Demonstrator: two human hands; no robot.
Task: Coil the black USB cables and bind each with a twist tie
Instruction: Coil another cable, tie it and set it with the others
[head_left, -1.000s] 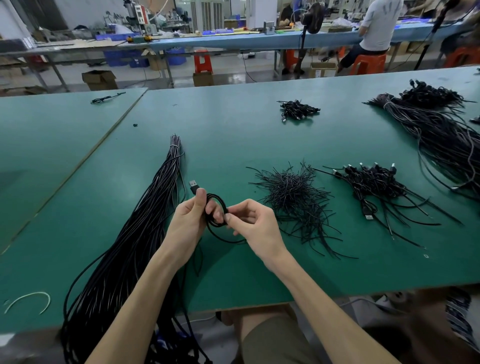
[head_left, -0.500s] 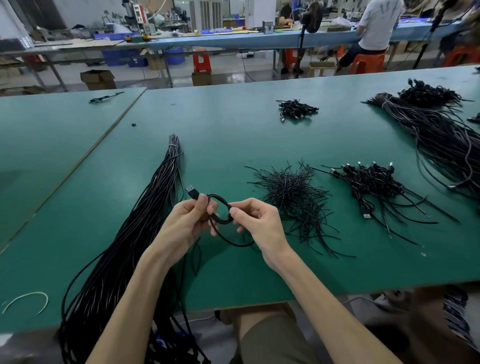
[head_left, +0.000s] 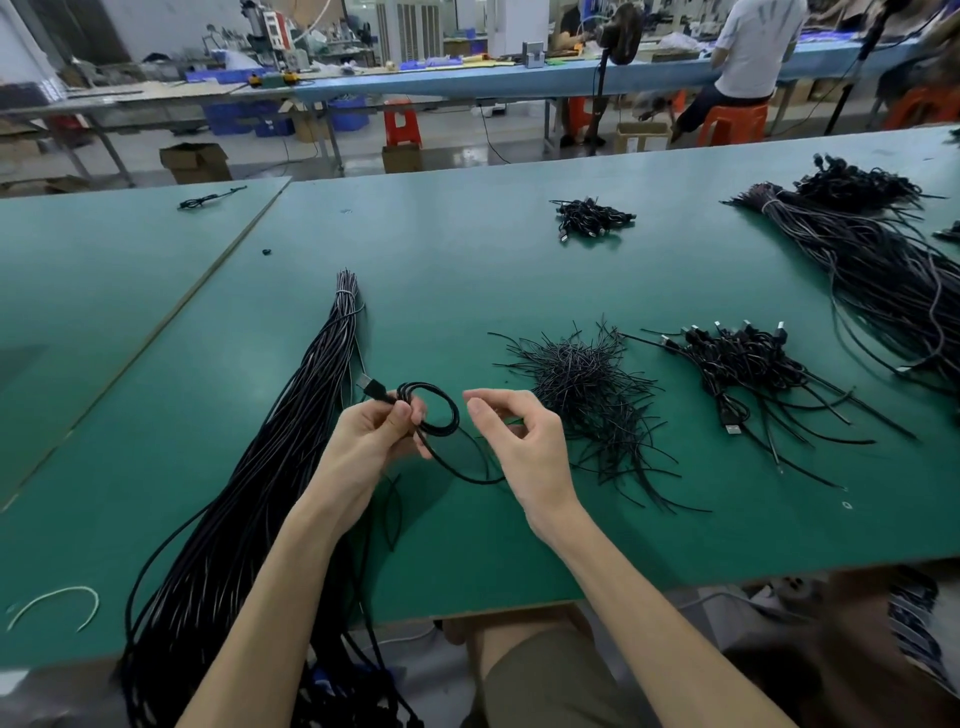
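Your left hand (head_left: 371, 441) pinches a black USB cable (head_left: 456, 413) between the thumb and the curled fingers, just to the left of the pile of twist ties (head_left: 587, 384) and lifted above the green worktop (head_left: 467, 270). The cable is wound into a small round coil of a few turns, thin and glossy. Its USB plug (head_left: 370, 387) sticks out of your grip on the side away from the pile. A loose tail leaves the coil, curves down and passes under your right hand (head_left: 519, 447). This hand is between the coil and the pile, with fingers half curled and the thumb near the forefinger. I cannot tell if it has hold of the tail. Further left of the pile lies a long bundle of straight cables (head_left: 311, 415), which hangs over the near edge of the worktop. To the right of the pile lies a heap of coiled cables (head_left: 737, 364), with plugs showing.
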